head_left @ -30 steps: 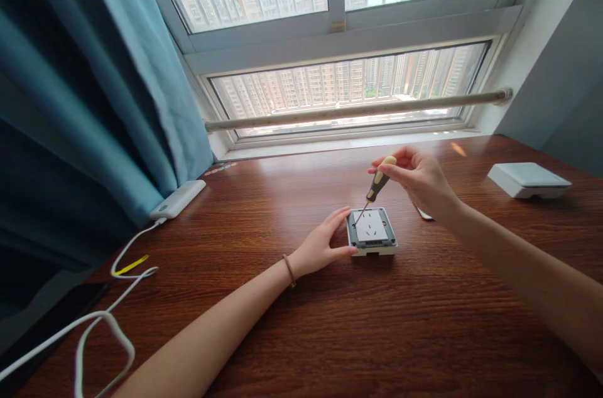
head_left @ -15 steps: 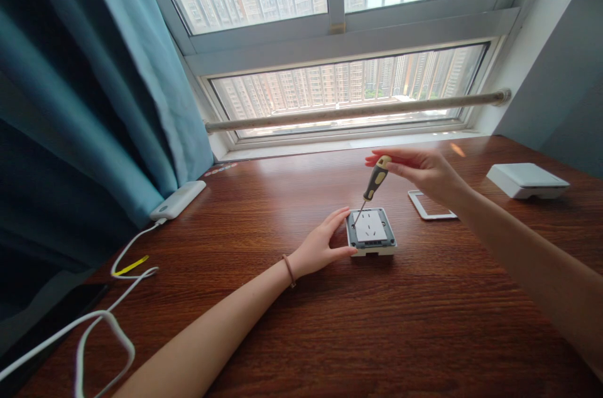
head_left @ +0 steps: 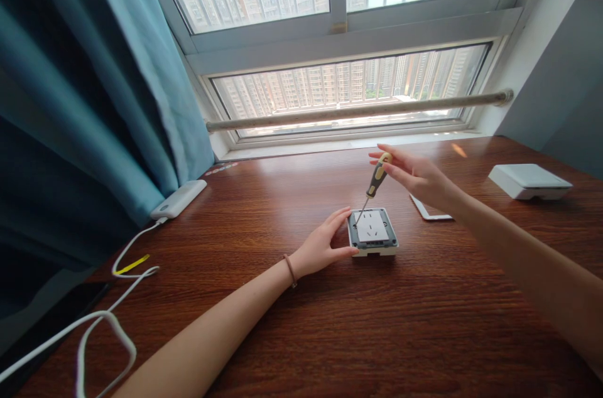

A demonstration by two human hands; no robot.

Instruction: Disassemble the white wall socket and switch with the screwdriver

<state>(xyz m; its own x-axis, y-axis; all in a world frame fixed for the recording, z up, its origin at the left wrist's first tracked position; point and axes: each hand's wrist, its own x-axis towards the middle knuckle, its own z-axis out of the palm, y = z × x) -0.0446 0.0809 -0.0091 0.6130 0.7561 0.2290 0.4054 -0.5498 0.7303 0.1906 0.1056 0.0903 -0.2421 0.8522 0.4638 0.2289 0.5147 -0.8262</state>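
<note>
A white wall socket (head_left: 372, 226) with a grey inner frame lies face up in its white back box on the wooden table. My left hand (head_left: 325, 241) grips the left side of the socket between thumb and fingers. In my right hand (head_left: 409, 172) is a screwdriver (head_left: 378, 176) with a grey and yellow handle, pinched near its top. Its shaft slants down to the left, and the tip meets the left screw hole of the socket. Behind my right wrist lies a white cover frame (head_left: 429, 209), partly hidden by the arm.
On the right of the wooden table (head_left: 301, 335) sits another white box (head_left: 530, 181). A white power strip (head_left: 179, 199) lies by the blue curtain (head_left: 155, 71), its cable (head_left: 106, 313) looping down the left side. Near the cable is a yellow strip (head_left: 133, 265). A window with a rail (head_left: 358, 112) rises behind.
My right hand has shifted its fingers around the screwdriver handle, with the fingers more spread and raised. The wrist now covers more of the cover frame. My left hand keeps its hold.
</note>
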